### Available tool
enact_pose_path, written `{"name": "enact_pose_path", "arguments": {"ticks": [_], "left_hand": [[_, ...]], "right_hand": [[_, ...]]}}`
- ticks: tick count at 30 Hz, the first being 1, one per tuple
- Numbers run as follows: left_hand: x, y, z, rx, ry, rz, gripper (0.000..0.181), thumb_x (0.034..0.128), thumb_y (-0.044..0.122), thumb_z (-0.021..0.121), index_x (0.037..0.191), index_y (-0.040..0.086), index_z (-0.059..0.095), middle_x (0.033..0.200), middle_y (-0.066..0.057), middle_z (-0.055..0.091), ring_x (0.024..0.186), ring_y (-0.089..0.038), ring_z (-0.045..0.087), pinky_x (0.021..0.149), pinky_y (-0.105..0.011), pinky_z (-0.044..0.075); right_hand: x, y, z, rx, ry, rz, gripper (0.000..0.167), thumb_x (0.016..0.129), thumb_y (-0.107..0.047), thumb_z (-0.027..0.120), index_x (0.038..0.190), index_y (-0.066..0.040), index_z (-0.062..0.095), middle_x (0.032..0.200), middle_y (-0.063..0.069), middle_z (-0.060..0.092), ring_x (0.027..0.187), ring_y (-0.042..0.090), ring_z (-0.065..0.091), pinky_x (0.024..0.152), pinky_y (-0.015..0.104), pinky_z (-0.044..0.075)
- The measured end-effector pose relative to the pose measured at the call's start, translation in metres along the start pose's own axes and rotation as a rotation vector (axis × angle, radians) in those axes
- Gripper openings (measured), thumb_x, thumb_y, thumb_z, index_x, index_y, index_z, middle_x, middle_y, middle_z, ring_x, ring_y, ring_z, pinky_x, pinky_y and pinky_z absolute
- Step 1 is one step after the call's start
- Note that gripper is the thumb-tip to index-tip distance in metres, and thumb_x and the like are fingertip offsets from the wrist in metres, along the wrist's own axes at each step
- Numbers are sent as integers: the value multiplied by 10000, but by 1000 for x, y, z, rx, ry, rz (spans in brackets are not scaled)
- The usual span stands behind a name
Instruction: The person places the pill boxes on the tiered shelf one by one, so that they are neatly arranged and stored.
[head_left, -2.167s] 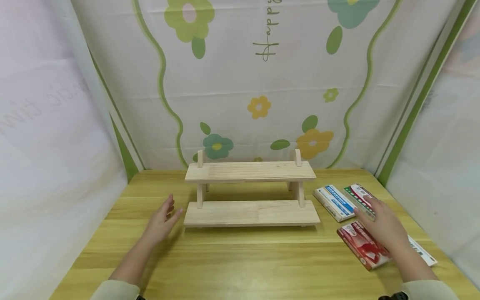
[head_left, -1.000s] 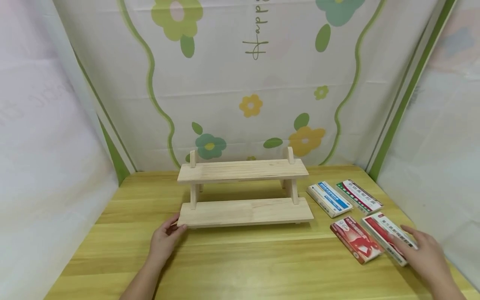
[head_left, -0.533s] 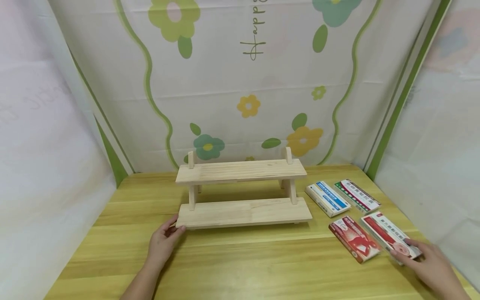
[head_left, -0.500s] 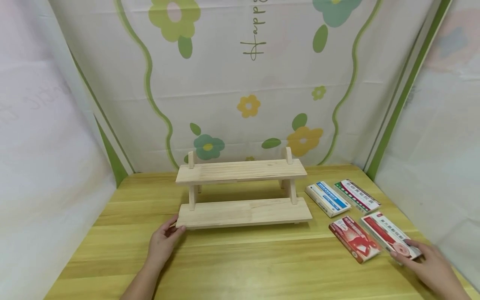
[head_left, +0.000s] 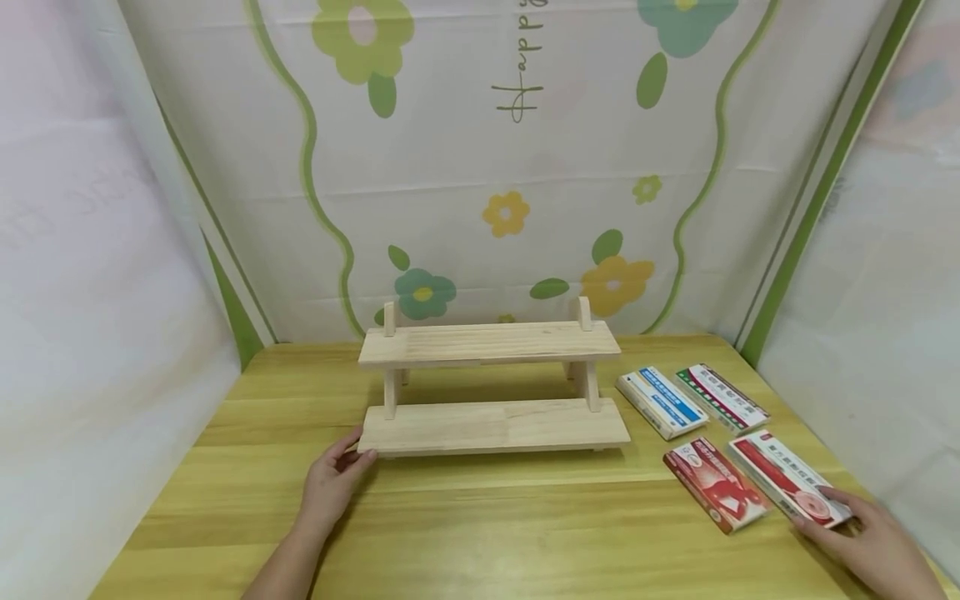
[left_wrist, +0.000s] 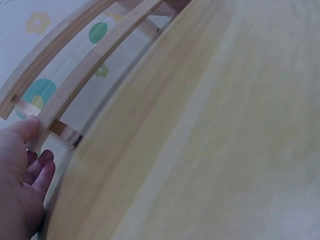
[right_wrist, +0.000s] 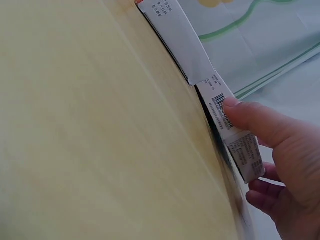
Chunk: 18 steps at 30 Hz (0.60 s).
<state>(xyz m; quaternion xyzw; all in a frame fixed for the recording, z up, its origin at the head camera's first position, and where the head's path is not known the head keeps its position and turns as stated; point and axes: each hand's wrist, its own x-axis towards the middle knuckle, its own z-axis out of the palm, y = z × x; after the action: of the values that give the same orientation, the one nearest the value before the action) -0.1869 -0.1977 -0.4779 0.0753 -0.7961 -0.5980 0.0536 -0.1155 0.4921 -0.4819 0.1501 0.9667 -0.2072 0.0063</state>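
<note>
A two-tier wooden shelf (head_left: 495,427) stands at the back middle of the table. My left hand (head_left: 330,483) holds the left end of its lower board, and the left wrist view has the thumb on the board's edge (left_wrist: 67,95) with the other fingers bent below. At the right, my right hand (head_left: 870,533) pinches the near end of a white and red medicine box (head_left: 780,475). Seen from the right wrist, the thumb lies on the box's barcode side (right_wrist: 222,107) and fingertips touch its end. A dark gap shows under that side.
Left of the held box lies a red medicine box (head_left: 716,485). Behind are a white and blue box (head_left: 663,402) and a white, green and red box (head_left: 723,396). Printed fabric walls (head_left: 480,150) enclose the back and both sides of the table (head_left: 480,525).
My left hand has come forward onto the lower board's left end. My right hand has moved from above the boxes to the near end of the white and red one and grips it.
</note>
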Motion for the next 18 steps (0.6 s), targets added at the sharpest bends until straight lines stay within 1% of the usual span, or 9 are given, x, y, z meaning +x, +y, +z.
{"name": "enact_pose_path", "arguments": {"ticks": [5, 10, 11, 12, 16, 17, 18], "left_hand": [[2, -2, 1, -17, 1, 10, 573, 911, 236, 711, 1417, 59, 509, 1475, -142, 487, 926, 103, 542, 800, -92, 474], [3, -4, 2, -20, 2, 24, 568, 909, 229, 714, 1411, 54, 515, 1467, -151, 493, 927, 101, 547, 809, -92, 477], [3, -4, 2, -24, 4, 26, 567, 908, 224, 715, 1410, 50, 515, 1467, -154, 493, 927, 99, 548, 811, -92, 477], [3, -4, 2, -25, 3, 26, 565, 910, 220, 713, 1410, 49, 514, 1468, -153, 491, 929, 98, 547, 812, -90, 476], [2, -4, 2, -30, 7, 21, 561, 913, 202, 708, 1413, 44, 509, 1473, -152, 483, 933, 93, 542, 816, -85, 472], [2, -4, 1, -30, 7, 18, 561, 913, 201, 708, 1414, 46, 507, 1474, -151, 481, 935, 93, 540, 817, -84, 471], [1, -4, 1, -29, 8, 15, 562, 914, 202, 707, 1416, 47, 506, 1476, -149, 479, 936, 94, 537, 818, -83, 470]], "right_hand": [[-1, -9, -9, 22, 43, 0, 923, 915, -572, 592, 1402, 168, 333, 1329, 491, 286, 1155, 631, 310, 880, 720, 337], [0, -27, -21, 61, 60, 35, 933, 923, -586, 567, 1442, 140, 293, 1363, 475, 253, 1191, 626, 273, 874, 719, 350], [1, -31, -23, 70, 67, 28, 929, 925, -579, 571, 1444, 138, 291, 1368, 475, 250, 1192, 625, 275, 875, 718, 351], [3, -35, -26, 80, 73, 18, 922, 925, -572, 576, 1444, 137, 293, 1373, 473, 249, 1193, 624, 278, 876, 718, 352], [11, -53, -34, 105, 121, -91, 849, 929, -496, 622, 1436, 120, 333, 1381, 460, 287, 1185, 616, 317, 880, 706, 363], [13, -57, -35, 107, 142, -131, 816, 924, -466, 643, 1427, 112, 361, 1376, 449, 318, 1178, 602, 341, 913, 631, 411], [15, -62, -36, 112, 157, -158, 799, 916, -452, 662, 1425, 97, 383, 1379, 435, 342, 1175, 586, 358, 934, 528, 451]]}}
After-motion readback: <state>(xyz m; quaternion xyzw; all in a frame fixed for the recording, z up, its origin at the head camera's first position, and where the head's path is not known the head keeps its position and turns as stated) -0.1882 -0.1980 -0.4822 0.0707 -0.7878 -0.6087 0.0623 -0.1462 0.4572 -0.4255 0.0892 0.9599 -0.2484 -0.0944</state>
